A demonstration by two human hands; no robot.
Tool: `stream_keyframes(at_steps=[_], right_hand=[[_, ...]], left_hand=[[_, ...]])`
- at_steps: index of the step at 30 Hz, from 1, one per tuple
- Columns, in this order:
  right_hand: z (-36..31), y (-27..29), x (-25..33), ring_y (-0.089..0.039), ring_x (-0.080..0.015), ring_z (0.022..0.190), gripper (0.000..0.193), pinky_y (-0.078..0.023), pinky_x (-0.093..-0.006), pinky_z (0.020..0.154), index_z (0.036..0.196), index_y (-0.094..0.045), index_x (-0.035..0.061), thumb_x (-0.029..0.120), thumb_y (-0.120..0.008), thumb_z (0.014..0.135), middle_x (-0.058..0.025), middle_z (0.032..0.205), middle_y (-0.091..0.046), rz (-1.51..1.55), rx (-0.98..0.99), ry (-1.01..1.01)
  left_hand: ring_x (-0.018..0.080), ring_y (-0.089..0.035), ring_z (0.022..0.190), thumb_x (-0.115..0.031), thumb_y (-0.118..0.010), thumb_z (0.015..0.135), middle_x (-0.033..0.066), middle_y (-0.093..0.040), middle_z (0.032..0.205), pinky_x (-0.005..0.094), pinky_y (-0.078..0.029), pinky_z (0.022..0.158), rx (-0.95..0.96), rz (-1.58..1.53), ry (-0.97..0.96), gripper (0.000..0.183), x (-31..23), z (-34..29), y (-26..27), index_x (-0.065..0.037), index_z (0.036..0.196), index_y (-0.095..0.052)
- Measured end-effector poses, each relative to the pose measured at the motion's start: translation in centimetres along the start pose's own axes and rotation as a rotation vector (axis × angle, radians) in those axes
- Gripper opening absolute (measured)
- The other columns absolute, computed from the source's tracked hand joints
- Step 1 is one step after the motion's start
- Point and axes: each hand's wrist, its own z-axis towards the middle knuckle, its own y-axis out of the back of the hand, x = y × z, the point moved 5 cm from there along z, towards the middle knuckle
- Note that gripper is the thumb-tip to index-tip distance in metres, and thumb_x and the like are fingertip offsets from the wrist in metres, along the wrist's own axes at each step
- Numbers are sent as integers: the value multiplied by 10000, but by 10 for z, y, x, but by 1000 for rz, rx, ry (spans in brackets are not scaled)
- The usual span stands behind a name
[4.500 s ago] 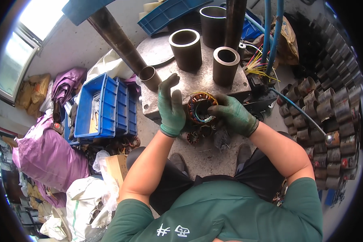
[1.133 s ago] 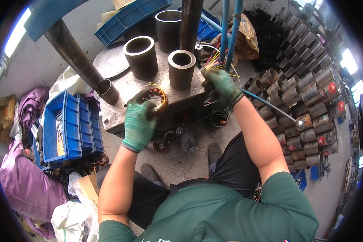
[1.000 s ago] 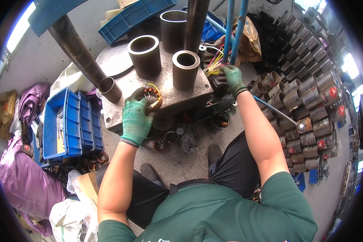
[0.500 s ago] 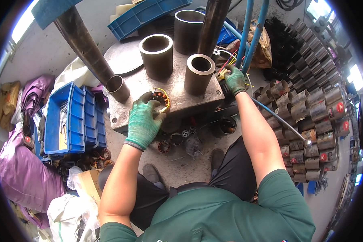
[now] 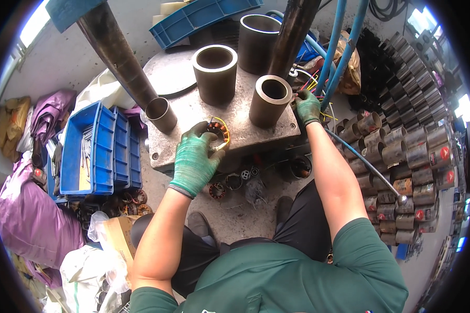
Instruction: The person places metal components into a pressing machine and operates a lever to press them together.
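Holding one wound ring (image 5: 225,133), left hand (image 5: 196,160), three thick-walled cylinders (image 5: 214,83) beyond

right hand (image 5: 307,108): grip unclear | coil ring (image 5: 225,133): part-hidden | hoses (image 5: 335,36): cut off

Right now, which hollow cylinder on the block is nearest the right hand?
Front-right cylinder, just left of the right hand; others stand farther left or back.

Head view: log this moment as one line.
left hand: holds ring at near edge of block | right hand: beside wires, grip unclear | tubes: standing on block
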Motion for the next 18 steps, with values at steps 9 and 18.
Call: stream_keyframes(at_steps=[9, 18], right_hand=[[-6, 39, 21, -763, -306, 974, 251, -573, -392, 908, 1133, -769, 53, 182, -749, 917, -171, 1075, -790, 7, -212, -5], [-16, 111, 59, -706, -146, 854, 202, -580, -313, 775, 1135, -725, -8, 34, -738, 938, -83, 1002, -757, 394, -434, 176]], left_hand=[[387, -602, 1268, -124, -885, 749, 197, -607, 1424, 452, -518, 1089, 28, -42, 47, 417, 2, 1, 1, -18, 1128, -747], [372, -610, 1253, -157, -893, 756, 200, -600, 1411, 425, -525, 1083, -27, -52, 18, 467, -6, 3, 8, -29, 1175, -735]])
